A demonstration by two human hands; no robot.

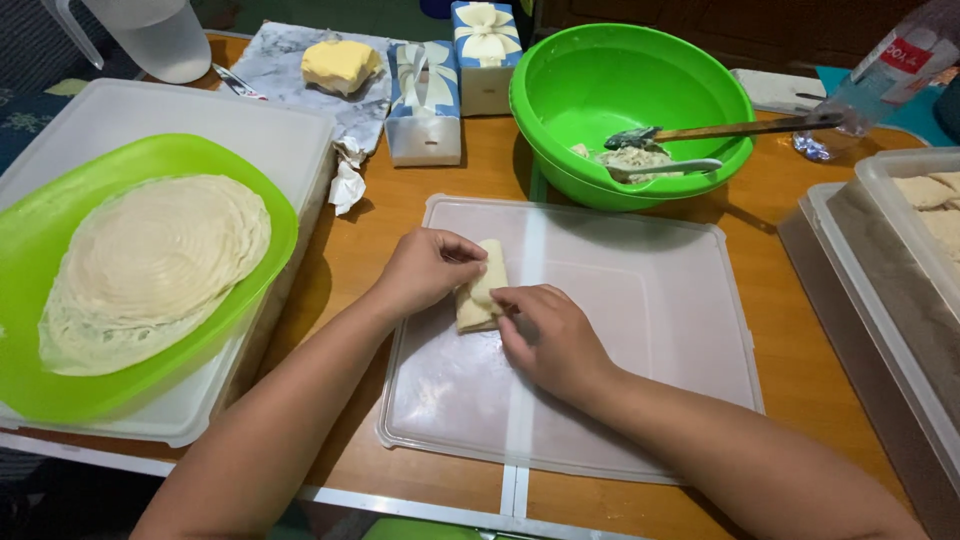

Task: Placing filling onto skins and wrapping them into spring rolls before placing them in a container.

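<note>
1. A small pale dough roll (479, 288) lies near the middle-left of a translucent plastic lid (640, 330), which sits flat on the wooden worktop (800, 400). The roll's long axis runs away from the person, tilted slightly to the right at the far end.
2. The left hand (425, 270) presses the roll from its left side, fingers curled closed against the upper part of the dough.
3. The right hand (545, 335) meets it from the right and nearer side, fingertips pinched closed on the roll's lower edge. Both hands touch the roll, so neither is nearer; the dough lies between them.
4. Beyond the lid stands a green bowl (600, 80) holding some pale filling, a spoon (660, 170) and a wooden-handled spatula (740, 128).
5. To the left, a green tray (60, 260) carries a stack of thin round wrappers (150, 270), resting on a white container.
6. At the far edge sit a butter block (340, 63) on foil and two small blue gift boxes (425, 100).
</note>
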